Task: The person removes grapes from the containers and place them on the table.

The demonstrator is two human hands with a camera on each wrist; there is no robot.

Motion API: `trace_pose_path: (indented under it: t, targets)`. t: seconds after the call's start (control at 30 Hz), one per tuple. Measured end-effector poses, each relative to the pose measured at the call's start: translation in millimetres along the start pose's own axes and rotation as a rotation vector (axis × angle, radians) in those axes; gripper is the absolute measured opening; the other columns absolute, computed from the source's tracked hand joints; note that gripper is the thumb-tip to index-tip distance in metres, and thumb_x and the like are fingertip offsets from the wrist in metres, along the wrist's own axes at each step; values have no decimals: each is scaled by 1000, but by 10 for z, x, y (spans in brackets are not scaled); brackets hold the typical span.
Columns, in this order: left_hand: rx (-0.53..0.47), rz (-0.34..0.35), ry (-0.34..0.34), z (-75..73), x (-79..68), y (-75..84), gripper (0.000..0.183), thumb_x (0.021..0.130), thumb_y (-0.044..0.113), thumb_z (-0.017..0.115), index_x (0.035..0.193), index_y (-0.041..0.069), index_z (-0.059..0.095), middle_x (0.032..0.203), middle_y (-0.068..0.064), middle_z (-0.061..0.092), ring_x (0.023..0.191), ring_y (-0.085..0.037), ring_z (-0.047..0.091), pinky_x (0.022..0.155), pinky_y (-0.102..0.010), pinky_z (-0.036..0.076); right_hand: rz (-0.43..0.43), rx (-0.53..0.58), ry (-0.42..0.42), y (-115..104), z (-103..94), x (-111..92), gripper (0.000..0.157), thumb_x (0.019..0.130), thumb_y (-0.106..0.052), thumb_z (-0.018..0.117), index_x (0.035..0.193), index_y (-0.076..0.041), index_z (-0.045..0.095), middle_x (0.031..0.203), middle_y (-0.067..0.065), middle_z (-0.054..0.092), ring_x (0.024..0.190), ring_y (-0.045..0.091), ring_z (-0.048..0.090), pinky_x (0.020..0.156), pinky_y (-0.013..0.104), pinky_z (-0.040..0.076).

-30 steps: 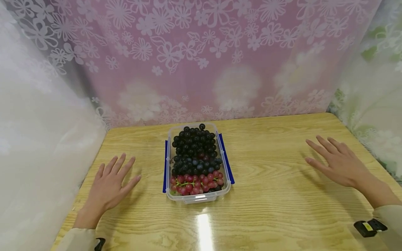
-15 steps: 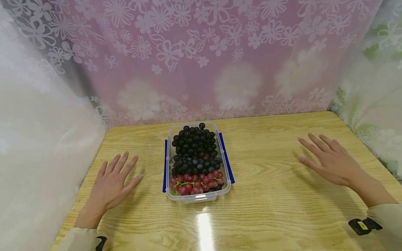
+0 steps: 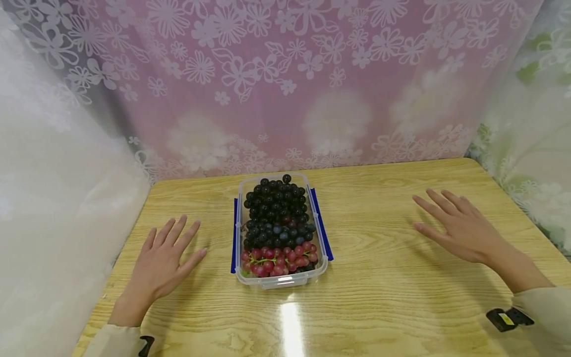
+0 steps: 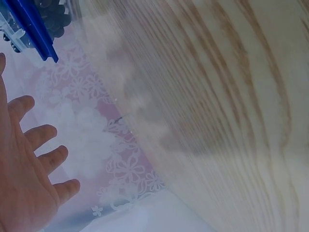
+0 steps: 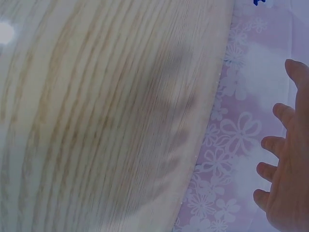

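Observation:
A clear plastic food container (image 3: 282, 281) stands on the table, filled with grapes. Black grapes (image 3: 276, 203) fill its back and middle, and a bunch of red grapes (image 3: 278, 260) on a green stem lies at the front. Blue side flaps (image 3: 322, 225) hang down along both long sides. My left hand (image 3: 162, 263) hovers left of the container, fingers spread and holding nothing; its palm (image 4: 24, 179) shows in the left wrist view. Farther off on the right, my right hand (image 3: 461, 230) is held over the table with straight, spread fingers, also holding nothing.
The wood-grain table (image 3: 379, 307) has its back edge against a pink floral curtain (image 3: 285, 99). A white sheet (image 3: 58, 198) hangs at the left, a green-patterned one (image 3: 531, 148) at the right. Black straps (image 3: 508, 319) sit at the wrists.
My right hand has drifted left toward the container, and my left hand has shifted slightly right. The container and grapes stay put.

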State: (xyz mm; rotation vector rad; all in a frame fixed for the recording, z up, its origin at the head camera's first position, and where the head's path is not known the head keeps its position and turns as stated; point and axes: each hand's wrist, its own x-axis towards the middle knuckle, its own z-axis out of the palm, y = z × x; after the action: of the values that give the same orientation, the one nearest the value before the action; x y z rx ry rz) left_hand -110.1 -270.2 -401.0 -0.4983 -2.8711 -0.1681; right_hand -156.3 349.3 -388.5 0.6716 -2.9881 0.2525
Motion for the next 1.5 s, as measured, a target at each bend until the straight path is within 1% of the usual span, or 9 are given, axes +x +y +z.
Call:
trace_pose_path:
  t: [0.33,0.47,0.6,0.8,0.97,1.07,1.23,1.5]
  targets:
    - [14,13,-6,-18,35,64,68,95,55,48,151,21,33,152,-15,29,138,-38,24,109,-59,14,-48,5,16,-174,18,73,70,96,-43,54,155,-24,20,157,14,14,142,39,9,112,55,-1]
    - [9,23,-8,-30,54,120,67,95,55,47,151,21,33,153,-14,29,138,-38,24,110,-59,15,-74,-3,25,-278,-8,88,71,96,-43,55,155,-26,19,158,12,15,142,39,11,113,53,1]
    - [0,33,-3,-27,66,161,67,95,55,48,151,22,34,153,-14,29,138,-38,24,109,-59,16,-104,-18,43,-378,-34,112,72,95,-44,56,154,-26,20,158,9,15,141,38,14,113,54,4]
    - [0,49,-4,2,95,193,66,95,56,47,151,22,34,153,-13,29,139,-37,24,110,-58,16,-129,-23,55,-496,-42,153,73,95,-44,56,155,-26,19,158,8,15,142,37,14,113,55,4]
    - [-5,59,-3,9,114,219,66,95,55,47,150,21,36,153,-13,29,139,-37,24,109,-59,16,-146,-18,56,-583,-16,203,72,95,-45,56,155,-27,19,158,7,15,141,37,16,113,53,5]
    - [3,67,-2,4,130,236,66,95,55,47,150,22,35,153,-13,29,139,-36,24,109,-59,17,-156,-22,60,-639,-7,239,71,95,-46,55,154,-26,21,158,6,15,141,36,15,113,53,6]
    - [17,70,-15,2,146,270,66,95,57,45,151,23,34,154,-11,27,140,-34,22,110,-57,16,-167,-25,58,-718,18,306,71,95,-47,54,154,-25,22,158,7,16,142,35,15,113,54,6]
    - [12,75,-12,6,163,301,65,95,56,45,151,23,35,155,-10,26,141,-34,21,111,-56,15,-194,-41,62,-814,69,375,69,95,-49,52,154,-27,22,158,7,18,141,36,16,113,54,8]
